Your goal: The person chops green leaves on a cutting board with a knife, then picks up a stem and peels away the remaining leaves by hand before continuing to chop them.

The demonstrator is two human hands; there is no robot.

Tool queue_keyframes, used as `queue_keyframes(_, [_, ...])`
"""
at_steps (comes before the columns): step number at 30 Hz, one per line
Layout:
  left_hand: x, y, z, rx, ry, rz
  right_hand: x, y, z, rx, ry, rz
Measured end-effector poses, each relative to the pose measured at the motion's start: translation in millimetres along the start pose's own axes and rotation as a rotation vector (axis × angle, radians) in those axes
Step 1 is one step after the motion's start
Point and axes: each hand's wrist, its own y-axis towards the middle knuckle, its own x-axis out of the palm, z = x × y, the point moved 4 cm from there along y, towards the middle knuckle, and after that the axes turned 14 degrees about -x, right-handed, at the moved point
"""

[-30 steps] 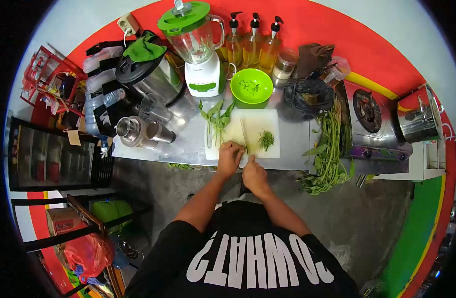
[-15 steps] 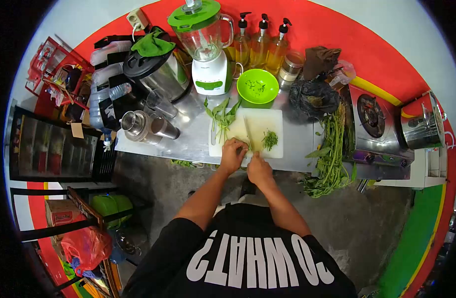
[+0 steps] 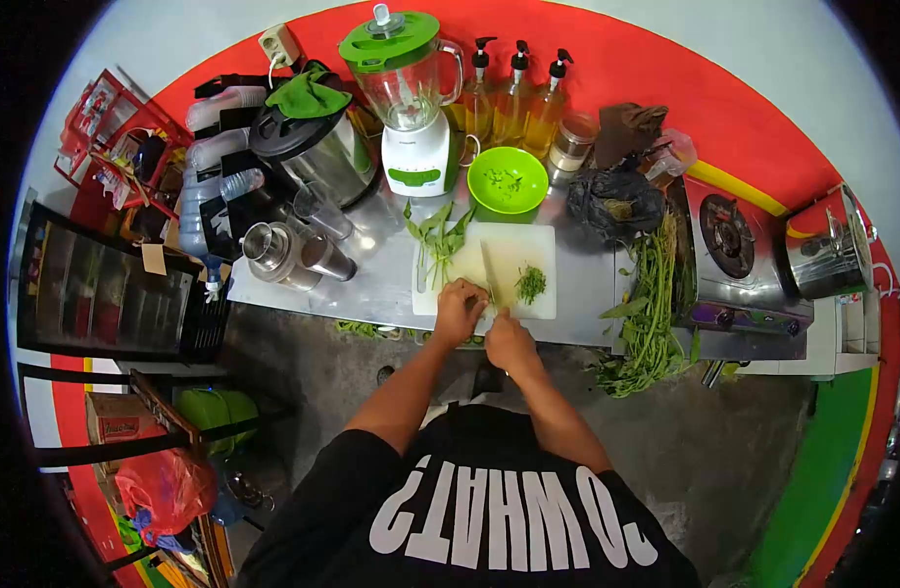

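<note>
On the white cutting board (image 3: pixel 542 243), a knife (image 3: pixel 487 265) points away from me with its handle in my closed right hand (image 3: pixel 510 345). My left hand (image 3: pixel 460 310) is curled at the front of the board, fingertips bunched right beside the blade. Whatever those fingers pinch is mostly hidden, with only a little green showing by the blade. To the right of the knife lies a small heap of finely chopped greens (image 3: pixel 531 283). Leafy green stalks (image 3: pixel 438 238) spread over the board's upper left, their stems reaching toward my left hand.
Behind the board stand a green bowl (image 3: pixel 509 204) with green bits inside, a blender (image 3: pixel 411 147) and several pump bottles (image 3: pixel 511 108). Long green beans (image 3: pixel 651 323) hang over the counter edge beside a gas stove (image 3: pixel 729 235). Metal shakers (image 3: pixel 270 250) stand at left.
The whole view has shifted slightly downward. Both hands keep nearly the same places on the board, and the knife tilts a little differently. The chopped heap looks about the same.
</note>
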Motion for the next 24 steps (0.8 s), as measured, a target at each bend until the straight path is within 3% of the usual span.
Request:
queue_keyframes(4, [0, -2, 4, 0.015, 0.059, 0.033, 8, -6, 0, 0.057, -0.004, -0.034])
queue_keyframes(10, [0, 0, 1, 0.026, 0.038, 0.027, 8, 13, 5, -0.034, 0.015, 0.046])
queue_keyframes(16, [-1, -2, 3, -0.026, 0.073, 0.019, 11, -5, 3, 0.019, 0.017, -0.080])
queue_keyframes(19, [-3, -2, 7, 0.049, 0.050, 0.046, 17, -4, 0, 0.032, 0.026, 0.034])
queue_keyframes(24, [0, -3, 2, 0.028, 0.025, 0.049, 3, 9, 2, -0.018, 0.029, -0.048])
